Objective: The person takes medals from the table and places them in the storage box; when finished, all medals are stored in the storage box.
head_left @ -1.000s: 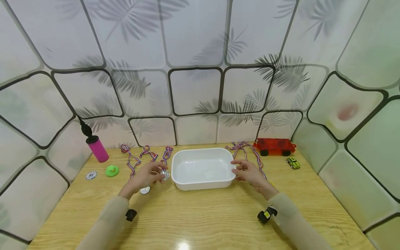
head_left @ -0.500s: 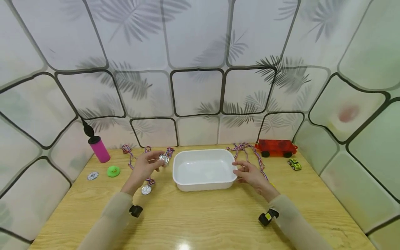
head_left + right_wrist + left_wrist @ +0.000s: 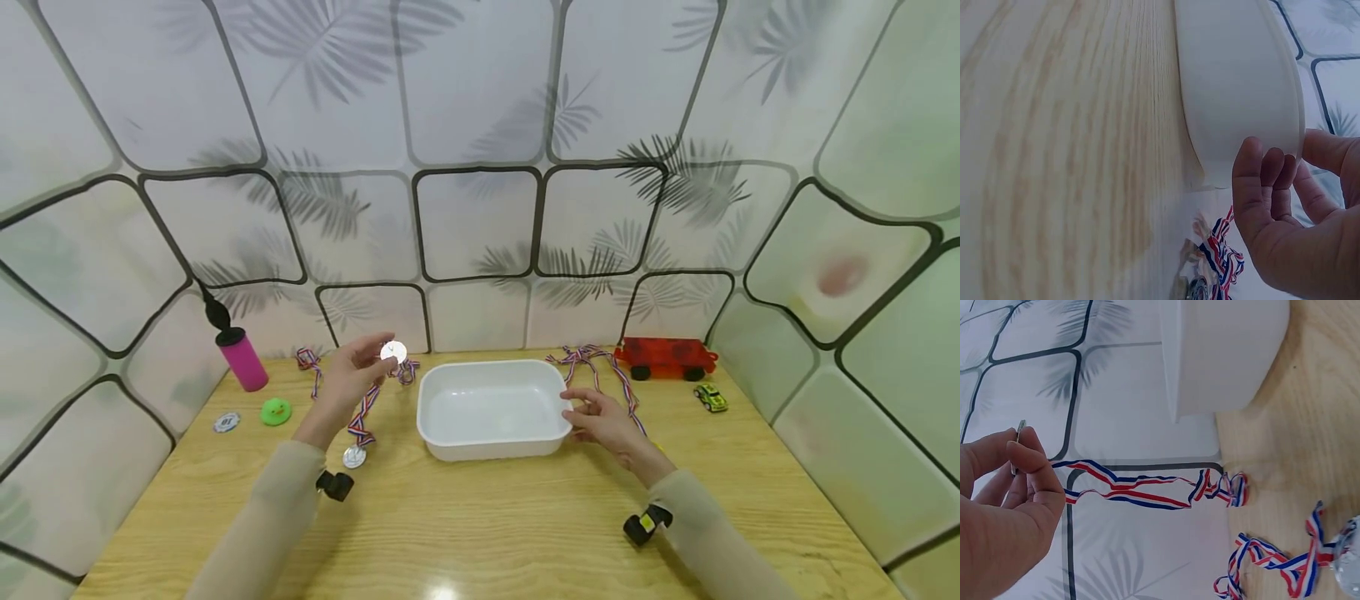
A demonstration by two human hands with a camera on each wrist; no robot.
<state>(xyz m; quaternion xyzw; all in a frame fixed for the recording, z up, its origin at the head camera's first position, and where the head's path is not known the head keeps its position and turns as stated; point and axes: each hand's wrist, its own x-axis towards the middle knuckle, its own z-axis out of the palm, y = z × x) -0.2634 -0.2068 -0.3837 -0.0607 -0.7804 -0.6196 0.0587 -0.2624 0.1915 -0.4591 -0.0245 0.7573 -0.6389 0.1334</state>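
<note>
- Silver medal (image 3: 393, 352) is pinched between the thumb and fingertips of the left hand (image 3: 351, 385), lifted off the table just left of the white plastic tub (image 3: 491, 407). In the head view it's blown out by glare, so no face detail at all; the left wrist view only catches its thin edge (image 3: 1020, 428) poking out above the fingers.
- Its red-white-blue ribbon (image 3: 1141, 489) trails from the pinch down to the wooden table (image 3: 487, 517), where the far end sits in a bunched knot (image 3: 1225, 488). The hand covers part of it in the head view.
- Second silver medal (image 3: 354, 456) lies flat on the table near the left wrist with its own striped ribbon; in the left wrist view it's cut off at the bottom right edge (image 3: 1350, 565).
- Right hand (image 3: 609, 422) is at the tub's right end, fingers curled against the wall (image 3: 1235, 106) with the thumb up by the rim. Honestly can't tell if it's really clamping or just resting there.
- More striped ribbon (image 3: 592, 367) lies behind the right hand, partly hidden by it; the right wrist view shows a blurry clump (image 3: 1219, 259) of it below the fingers.
- Farther back: pink cylinder with a black top (image 3: 238, 354) at the left, green rubber duck (image 3: 275, 411) and a small round token (image 3: 226, 422) near it, a red toy vehicle (image 3: 663, 357) and a little yellow-green toy car (image 3: 710, 397) at the right. The token's print is too small to read.
</note>
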